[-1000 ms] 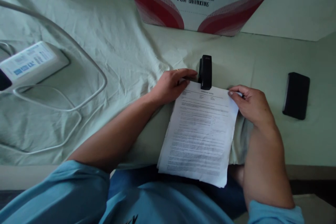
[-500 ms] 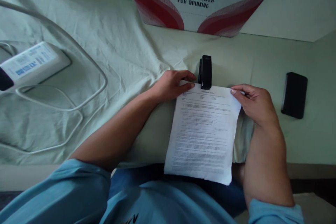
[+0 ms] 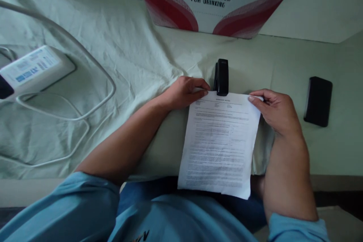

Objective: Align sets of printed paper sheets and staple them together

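Printed paper (image 3: 218,147) lies in front of me, its lower end hanging past the cloth's front edge over my lap. My left hand (image 3: 185,92) pinches its top left corner between thumb and fingers. At the top right corner, my right hand (image 3: 273,107) has the paper between thumb and forefinger. A black stapler (image 3: 222,76) stands on the cloth between my hands, its near end at the paper's top edge. Whether the edge sits inside its jaw I cannot tell.
A black phone-like slab (image 3: 318,101) lies to the right. Behind the stapler stands a red and white water carton (image 3: 204,19). A white power strip or adapter (image 3: 39,68) and a looping pale cable (image 3: 93,60) lie on the green cloth (image 3: 121,38) at left.
My left hand has shifted very slightly left along the paper's top edge. The paper, stapler and right hand stay nearly where they were.
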`<state>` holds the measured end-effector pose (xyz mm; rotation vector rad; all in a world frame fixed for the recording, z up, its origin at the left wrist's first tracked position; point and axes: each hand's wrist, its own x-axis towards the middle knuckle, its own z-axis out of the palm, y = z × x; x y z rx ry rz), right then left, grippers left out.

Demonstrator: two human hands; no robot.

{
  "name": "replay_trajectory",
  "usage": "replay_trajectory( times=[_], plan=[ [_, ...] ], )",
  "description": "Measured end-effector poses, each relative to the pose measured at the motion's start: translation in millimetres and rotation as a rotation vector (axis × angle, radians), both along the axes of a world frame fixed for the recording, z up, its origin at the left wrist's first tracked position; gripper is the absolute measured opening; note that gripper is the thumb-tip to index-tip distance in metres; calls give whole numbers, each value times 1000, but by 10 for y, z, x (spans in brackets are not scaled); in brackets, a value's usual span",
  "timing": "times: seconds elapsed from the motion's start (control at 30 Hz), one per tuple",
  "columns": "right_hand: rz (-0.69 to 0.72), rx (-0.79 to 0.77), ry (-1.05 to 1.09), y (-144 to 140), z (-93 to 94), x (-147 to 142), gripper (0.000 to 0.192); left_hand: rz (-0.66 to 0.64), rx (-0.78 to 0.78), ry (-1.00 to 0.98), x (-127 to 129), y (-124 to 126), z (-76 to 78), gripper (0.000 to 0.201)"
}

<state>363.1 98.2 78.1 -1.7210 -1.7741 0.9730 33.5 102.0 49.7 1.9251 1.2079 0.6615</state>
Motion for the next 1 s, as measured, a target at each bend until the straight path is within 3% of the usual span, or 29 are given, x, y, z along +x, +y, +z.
replay_trajectory(
  times=[0.23,0.5,0.77,1.0],
  plan=[
    [36,44,-34,18,-41,-32,22,21,96,70,54,-29,-73,31],
    [180,322,-195,49,-108,2,26,35,118,64,50,-26,-99,30],
    [239,381,-350,3,-148,-143,30,33,125,79,44,-20,-98,32],
    [248,346,-338,77,-166,-102,23,31,123,97,49,-19,-92,30]
  ],
)
